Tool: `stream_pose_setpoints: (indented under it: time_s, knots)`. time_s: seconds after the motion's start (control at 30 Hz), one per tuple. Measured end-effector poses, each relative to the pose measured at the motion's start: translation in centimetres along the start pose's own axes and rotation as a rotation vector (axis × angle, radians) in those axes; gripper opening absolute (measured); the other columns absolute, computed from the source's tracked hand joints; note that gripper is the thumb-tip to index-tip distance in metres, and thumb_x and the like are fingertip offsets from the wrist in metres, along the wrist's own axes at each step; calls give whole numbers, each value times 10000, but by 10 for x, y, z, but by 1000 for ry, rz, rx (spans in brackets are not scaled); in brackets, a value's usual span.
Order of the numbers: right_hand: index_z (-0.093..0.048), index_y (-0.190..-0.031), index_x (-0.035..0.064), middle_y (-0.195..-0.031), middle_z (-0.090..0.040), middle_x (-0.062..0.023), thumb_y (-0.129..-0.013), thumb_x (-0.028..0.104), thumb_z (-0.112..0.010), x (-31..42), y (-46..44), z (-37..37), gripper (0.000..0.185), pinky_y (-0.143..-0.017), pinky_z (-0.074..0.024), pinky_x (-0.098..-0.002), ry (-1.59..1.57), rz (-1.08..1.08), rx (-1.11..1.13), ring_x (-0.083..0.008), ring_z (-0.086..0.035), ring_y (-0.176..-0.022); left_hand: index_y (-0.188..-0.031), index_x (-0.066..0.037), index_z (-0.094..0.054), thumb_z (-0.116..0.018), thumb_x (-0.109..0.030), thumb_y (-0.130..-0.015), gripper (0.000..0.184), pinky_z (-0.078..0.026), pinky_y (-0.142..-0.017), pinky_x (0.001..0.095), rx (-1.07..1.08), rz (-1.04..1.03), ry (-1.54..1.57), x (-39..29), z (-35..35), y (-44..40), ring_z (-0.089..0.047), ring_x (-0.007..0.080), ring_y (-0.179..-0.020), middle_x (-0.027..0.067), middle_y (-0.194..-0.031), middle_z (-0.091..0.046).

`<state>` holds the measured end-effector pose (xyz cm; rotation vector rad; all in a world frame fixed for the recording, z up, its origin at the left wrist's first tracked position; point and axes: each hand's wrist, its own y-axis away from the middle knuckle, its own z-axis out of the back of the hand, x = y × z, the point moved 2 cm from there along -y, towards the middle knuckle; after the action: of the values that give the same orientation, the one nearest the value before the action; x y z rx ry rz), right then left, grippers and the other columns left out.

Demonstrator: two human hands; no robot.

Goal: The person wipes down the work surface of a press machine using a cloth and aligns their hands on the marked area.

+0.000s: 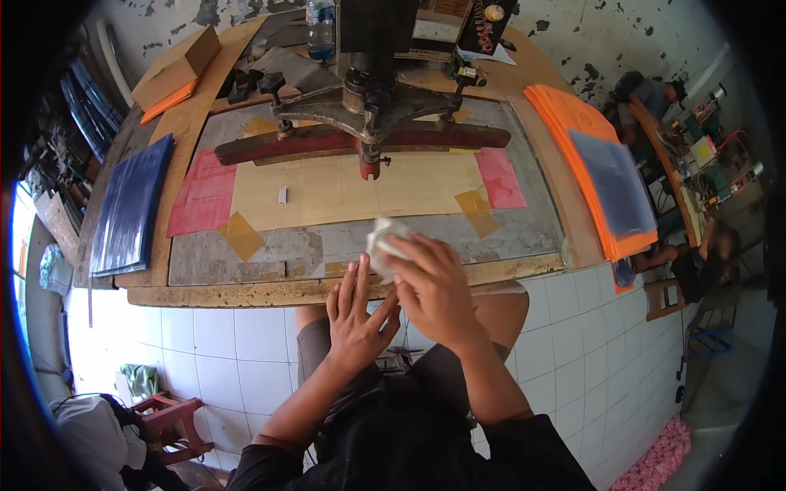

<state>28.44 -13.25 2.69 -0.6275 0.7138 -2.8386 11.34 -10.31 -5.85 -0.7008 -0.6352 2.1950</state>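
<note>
My right hand (434,282) is wrapped round a crumpled whitish cloth (383,239) above the near part of the metal work plate (311,250). My left hand (358,317) lies beside it at the table's front edge, fingers stretched out, holding nothing. Beyond both hands stands a press with a red-edged bar (286,146) and a red-tipped centre post (371,168). Under the bar lies a tan sheet (327,188), with pink pieces (205,192) at its ends and brown tape (241,236) at its corners. A small pale piece (283,195) rests on the sheet.
Blue plastic sheets (131,209) are stacked at the left. Orange sheets (565,135) with clear plastic (614,180) on top lie at the right. A cardboard box (176,65) and a water bottle (320,29) stand at the back. Other people (651,98) sit at the far right.
</note>
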Motion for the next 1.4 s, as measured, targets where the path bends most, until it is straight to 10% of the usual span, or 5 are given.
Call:
stream_pose_setpoints:
  time_s: [0.27,0.63,0.87,1.4]
  knots:
    - [-825,-1263,103,-1484,-731,-74,-1008,134,-723,-19,-11,14,276,-1228,-440,-545,-129,138,109,-341,-631,-1413,-1414,-335,-773,-836,-272,-906,516,-290,-1279,503,44,-4,-7,-2,3,-1,-445,369,-1622,195,-1789,-444]
    - [-830,-1303,110,-1463,-737,-61,-1066,161,-710,-114,63,76,271,-1192,-451,-501,268,-365,-223,-323,-642,-1387,-1446,-369,-764,-865,-350,-889,566,-280,-1270,518,46,18,27,-7,2,-3,-459,340,-1583,76,-1742,-528]
    - [-811,-1315,114,-1510,-710,-44,-1025,188,-763,-111,67,69,302,-1193,-439,-515,343,-315,-251,-337,-624,-1419,-1530,-95,-659,-857,-349,-915,695,-350,-1218,526,130,56,155,5,47,-51,-604,306,-1396,94,-1483,-693]
    - [-823,-1281,124,-1472,-729,-50,-994,161,-791,-113,68,72,291,-1168,-454,-514,291,-310,-284,-331,-643,-1386,-1323,-65,-793,-854,-198,-921,428,-458,-1145,463,291,-9,279,33,44,-113,-661,301,-1216,99,-1231,-728]
